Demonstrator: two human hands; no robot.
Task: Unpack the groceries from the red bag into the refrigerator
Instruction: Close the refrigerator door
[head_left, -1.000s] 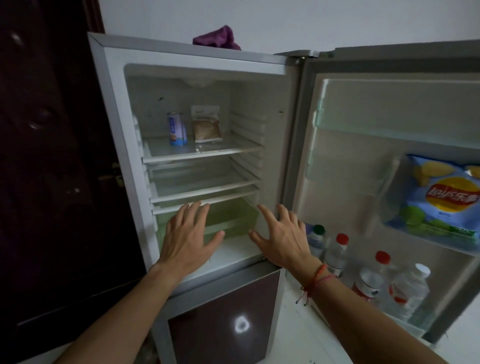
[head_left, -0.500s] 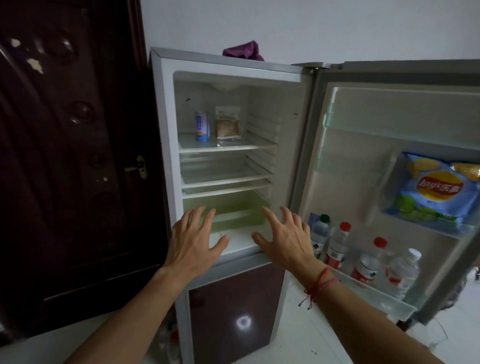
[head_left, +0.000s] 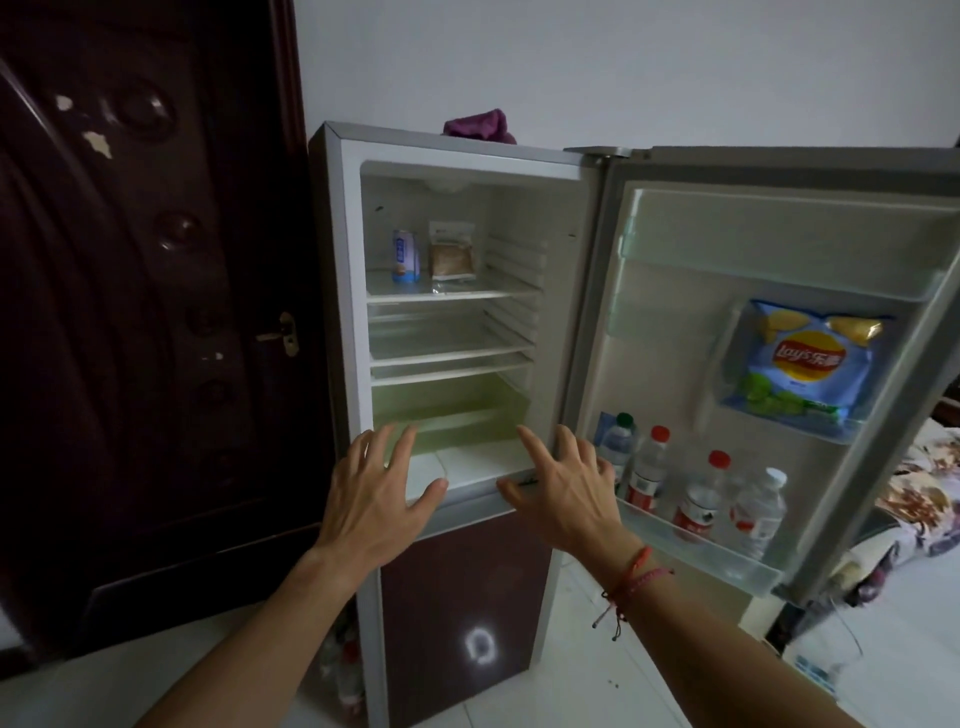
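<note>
At the open refrigerator (head_left: 337, 312), a person holds both bare hands out before the lowest part of the upper compartment. The left hand (head_left: 376, 499) and the right hand (head_left: 563, 493) each have fingers spread and straight and grasp nothing. Whether any fingertip touches the cabinet's lower lip cannot be told. The red bag named in the task is nowhere in view, so which way it lies from either hand, and which hand is nearer to it, cannot be judged. The next move likely calls for turning away from the cabinet to find it. Some groceries are stowed: a small can (head_left: 405, 255) stands upright on the top shelf (head_left: 457, 295), with a flat packet (head_left: 451, 253) propped just to its right. A blue chip bag (head_left: 810, 364) sits in the middle bin of the swung-open fridge door (head_left: 675, 291) at right, and a row of capped bottles (head_left: 647, 473) stands in the door's bottom bin. The middle shelf (head_left: 452, 356) and the pale green crisper drawer (head_left: 457, 415), just beyond the fingers, show no goods. The right hand lies nearer the hinge side and the door bins, the left nearer the cabinet's left wall, so shelf loading looks open to either hand. A purple cloth (head_left: 478, 124) lies on top of the refrigerator, and a dark wooden door (head_left: 156, 312) stands at left.
</note>
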